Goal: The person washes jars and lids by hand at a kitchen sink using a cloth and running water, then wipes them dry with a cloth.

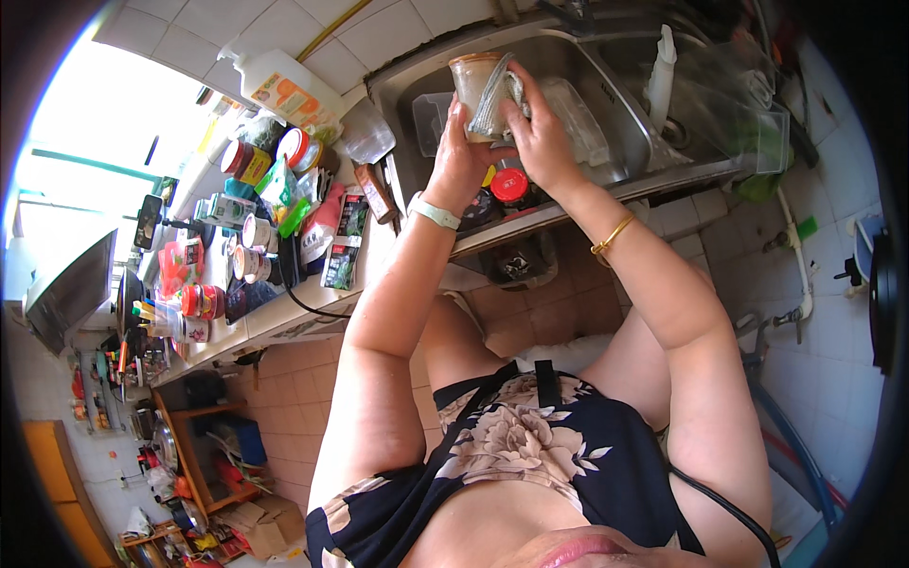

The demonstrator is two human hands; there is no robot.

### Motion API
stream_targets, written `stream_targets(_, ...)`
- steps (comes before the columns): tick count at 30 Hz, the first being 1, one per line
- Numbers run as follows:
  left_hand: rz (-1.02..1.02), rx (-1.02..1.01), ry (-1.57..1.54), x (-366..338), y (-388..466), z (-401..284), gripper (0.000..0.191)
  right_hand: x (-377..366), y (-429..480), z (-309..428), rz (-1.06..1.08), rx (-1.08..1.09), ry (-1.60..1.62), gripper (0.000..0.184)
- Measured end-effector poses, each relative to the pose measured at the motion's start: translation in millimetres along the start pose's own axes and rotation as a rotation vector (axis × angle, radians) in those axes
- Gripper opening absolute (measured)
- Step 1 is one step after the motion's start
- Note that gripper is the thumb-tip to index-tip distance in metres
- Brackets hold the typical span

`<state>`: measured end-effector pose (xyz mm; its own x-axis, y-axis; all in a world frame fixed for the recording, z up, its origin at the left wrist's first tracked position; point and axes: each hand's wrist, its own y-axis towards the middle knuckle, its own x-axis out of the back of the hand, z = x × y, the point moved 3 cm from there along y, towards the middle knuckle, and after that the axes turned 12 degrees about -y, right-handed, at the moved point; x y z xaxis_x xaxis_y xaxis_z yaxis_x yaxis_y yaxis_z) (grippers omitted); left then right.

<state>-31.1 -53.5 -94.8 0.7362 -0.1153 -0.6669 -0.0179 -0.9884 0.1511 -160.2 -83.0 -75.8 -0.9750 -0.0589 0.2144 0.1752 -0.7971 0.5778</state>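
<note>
My left hand (460, 153) grips a cylindrical jar (469, 89) with a tan-orange rim at its upper end, held above the left basin of the steel sink (625, 106). On the jar's right side, my right hand (540, 138) presses a grey-and-white knitted cloth (495, 103) against its wall. The jar's lower end is partly hidden by my fingers. Below my hands, a jar with a red lid (510, 185) stands by the sink's front edge. Clear plastic containers (579, 121) lie in the basin behind.
A white spray bottle (662, 78) stands in the right basin near a clear plastic box (767, 138). Crowding the left counter are a large white pump bottle (284, 85), red-lidded jars (298, 148), food packets (342, 263) and a phone on a holder (148, 221). A black cable (302, 302) hangs over the counter edge.
</note>
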Motion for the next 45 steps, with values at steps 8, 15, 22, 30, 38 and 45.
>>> stream_targets(8, -0.052, 0.066, -0.088, -4, -4, -3, 0.056, 3, 3, 6, 0.041, 0.144, 0.003, 0.049)
stream_targets(15, -0.121, 0.012, -0.16, -12, -11, -13, 0.062, -1, -31, 38, 0.144, 0.492, -0.461, 0.052)
stream_targets(22, -0.015, -0.274, 0.374, -3, -7, -4, 0.052, 10, 2, 27, 0.081, 0.261, -0.22, 0.047)
stream_targets(30, -0.186, -0.021, -0.171, -7, -3, -5, 0.057, 2, -26, 31, 0.121, 0.347, -0.373, 0.052)
stream_targets(38, -0.073, -0.215, 0.23, -1, -2, 1, 0.049, 10, 0, 29, 0.021, 0.286, -0.197, 0.052)
stream_targets(45, -0.054, -0.213, 0.403, -17, -6, -2, 0.058, 8, 2, -7, -0.072, 0.034, 0.068, 0.056)
